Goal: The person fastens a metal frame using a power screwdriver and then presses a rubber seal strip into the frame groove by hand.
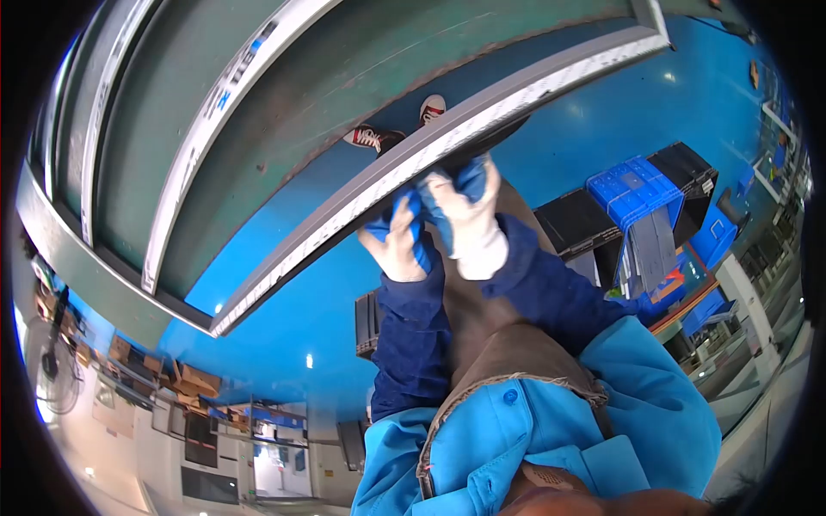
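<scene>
Two spread, gloved hands are ours: beyond the left hand (pixel 396 248), the metal frame (pixel 370 199) lies across the green worktable (pixel 344 86), its near rail overhanging, probably for access from below. Just beside it, our right hand (pixel 469 224) nears that rail, contact unclear, with the blue crate (pixel 632 187) farther right.

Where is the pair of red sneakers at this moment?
In the head view, the red sneakers are at the upper middle, slightly left of centre, visible between the green tabletop and the long frame bar.
</scene>
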A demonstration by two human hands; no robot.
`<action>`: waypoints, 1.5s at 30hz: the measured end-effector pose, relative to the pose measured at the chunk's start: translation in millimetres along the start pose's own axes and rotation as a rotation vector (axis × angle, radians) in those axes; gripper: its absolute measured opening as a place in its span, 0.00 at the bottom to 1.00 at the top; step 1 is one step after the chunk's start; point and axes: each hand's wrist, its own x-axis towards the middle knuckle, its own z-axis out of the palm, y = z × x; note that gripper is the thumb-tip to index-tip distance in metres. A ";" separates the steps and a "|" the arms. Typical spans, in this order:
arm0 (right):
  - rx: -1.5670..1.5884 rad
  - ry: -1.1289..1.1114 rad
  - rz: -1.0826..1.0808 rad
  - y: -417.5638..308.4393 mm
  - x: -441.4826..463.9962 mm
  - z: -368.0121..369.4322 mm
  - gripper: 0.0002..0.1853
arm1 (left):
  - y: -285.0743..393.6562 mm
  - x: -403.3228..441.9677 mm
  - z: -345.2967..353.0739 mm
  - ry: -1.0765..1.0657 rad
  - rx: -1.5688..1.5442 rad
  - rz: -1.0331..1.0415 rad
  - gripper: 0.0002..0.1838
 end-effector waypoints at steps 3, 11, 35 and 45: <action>-0.090 0.060 -0.050 -5.7 8.6 -6.9 0.21 | -7.7 2.5 -8.9 -0.137 -0.120 -0.129 0.20; 0.420 0.071 0.009 -32.9 34.9 -30.0 0.22 | 43.5 9.1 17.5 -0.300 -0.583 -0.224 0.20; -0.090 -0.052 0.075 -60.7 35.9 -40.9 0.23 | 47.0 25.1 19.4 -0.299 -0.243 -0.293 0.18; -0.406 -0.071 0.100 -64.4 43.7 -51.6 0.19 | 52.0 30.5 22.2 -0.331 -0.166 -0.338 0.17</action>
